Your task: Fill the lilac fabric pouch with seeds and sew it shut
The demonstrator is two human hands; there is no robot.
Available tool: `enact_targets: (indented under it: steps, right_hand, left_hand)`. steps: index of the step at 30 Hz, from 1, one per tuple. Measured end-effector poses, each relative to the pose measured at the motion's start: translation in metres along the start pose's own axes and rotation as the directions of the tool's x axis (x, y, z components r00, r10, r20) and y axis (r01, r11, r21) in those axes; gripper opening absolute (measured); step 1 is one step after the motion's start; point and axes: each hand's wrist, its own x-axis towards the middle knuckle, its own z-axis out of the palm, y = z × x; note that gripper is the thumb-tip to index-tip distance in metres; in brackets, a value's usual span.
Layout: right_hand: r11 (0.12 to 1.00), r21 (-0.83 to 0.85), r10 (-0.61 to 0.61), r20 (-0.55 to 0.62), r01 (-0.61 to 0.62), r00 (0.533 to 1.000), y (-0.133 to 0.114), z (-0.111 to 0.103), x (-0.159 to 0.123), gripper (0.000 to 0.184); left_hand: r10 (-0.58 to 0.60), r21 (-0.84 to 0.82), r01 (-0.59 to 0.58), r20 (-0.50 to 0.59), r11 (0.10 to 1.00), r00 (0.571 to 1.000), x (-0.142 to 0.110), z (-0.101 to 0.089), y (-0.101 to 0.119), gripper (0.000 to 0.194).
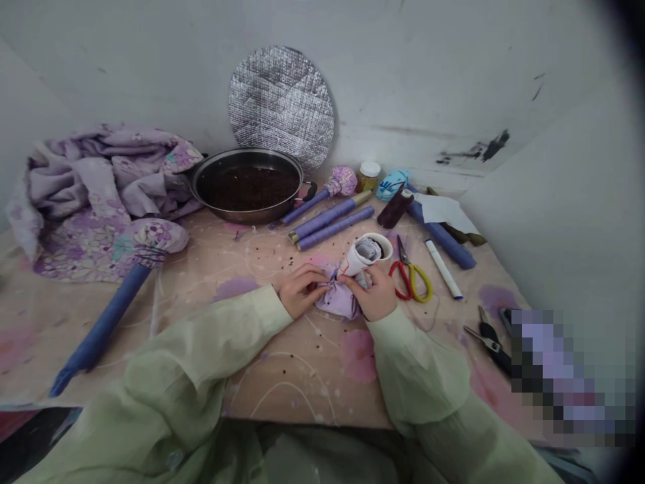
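My left hand (299, 289) and my right hand (375, 294) pinch together a small bundle of lilac flowered cloth (340, 300) on the table, both with fingers closed on its gathered top. A rolled white paper cone (359, 256) sticks up from the bundle, held by my right fingers, and leans against a small white cup (381, 240). A thin red thread runs along the cone.
A dark pan of brown grains (248, 185) stands at the back, a silver quilted disc (281, 107) behind it. Piled lilac cloth (101, 195) lies left, with a blue-handled padded stick (108, 316). Purple sticks (330, 225), red and yellow scissors (410, 277), a marker (443, 269) and pliers (486, 339) lie right.
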Motion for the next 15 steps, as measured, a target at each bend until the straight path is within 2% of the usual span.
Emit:
enact_targets:
  steps: [15]
  right_hand:
    - [0.996,0.092,-0.019,0.035,0.016,0.999,0.0027,0.0018,0.0027,0.024]
  left_hand:
    - [-0.02,-0.03,0.02,0.012,0.999,1.0,0.0003,0.0003,0.0003,0.011]
